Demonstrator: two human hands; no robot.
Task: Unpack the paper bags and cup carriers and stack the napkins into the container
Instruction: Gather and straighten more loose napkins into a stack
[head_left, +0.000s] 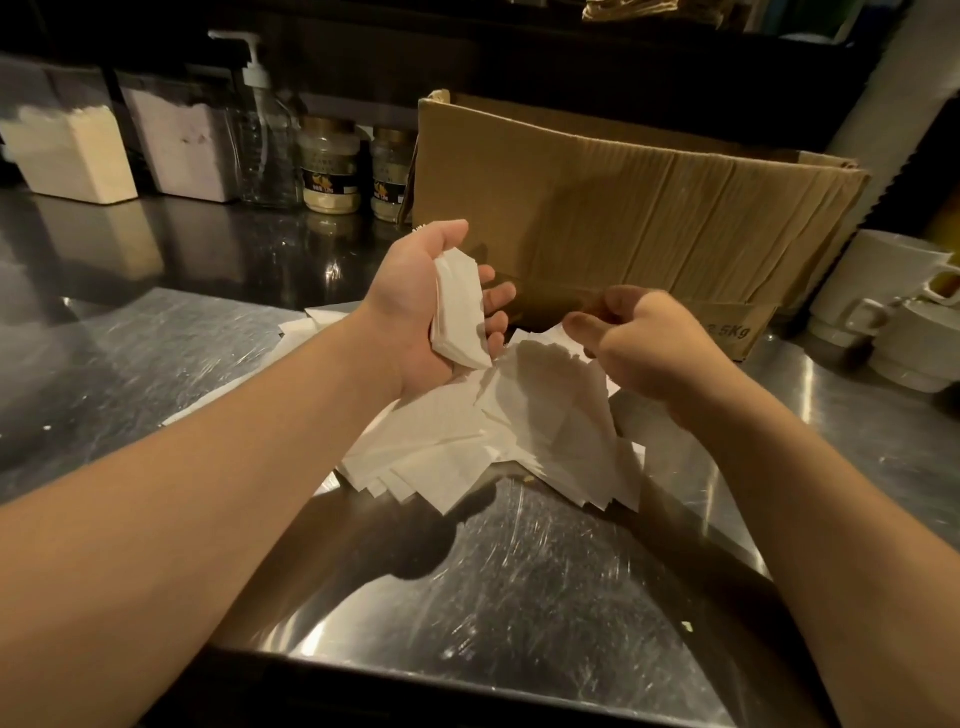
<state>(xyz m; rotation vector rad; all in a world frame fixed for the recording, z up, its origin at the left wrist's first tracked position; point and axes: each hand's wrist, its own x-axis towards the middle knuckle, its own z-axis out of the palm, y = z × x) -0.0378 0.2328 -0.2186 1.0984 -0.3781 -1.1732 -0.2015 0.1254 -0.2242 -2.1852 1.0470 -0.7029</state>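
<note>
Both bare forearms reach forward over the stainless steel counter (545, 582), whose dark front edge runs along the bottom of the view with a broad stretch of bare scratched metal just behind it. The left hand (415, 306) is turned palm up, its fingers curled round a thin stack of napkins (460, 312) held edge-on above the counter. The right hand (639, 338) hovers beside it, back of the hand up, fingers loosely bent; whether its fingertips pinch anything cannot be told. Under and between the hands lies a loose pile of white napkins (498, 441), fanned out flat on the metal.

Just behind the pile stands an open cardboard box (623, 208). To its right are stacked white mugs (893, 312). To its left, along the back, stand two labelled jars (332, 166), a clear pump bottle (265, 140) and two tubs of pale powder (78, 150).
</note>
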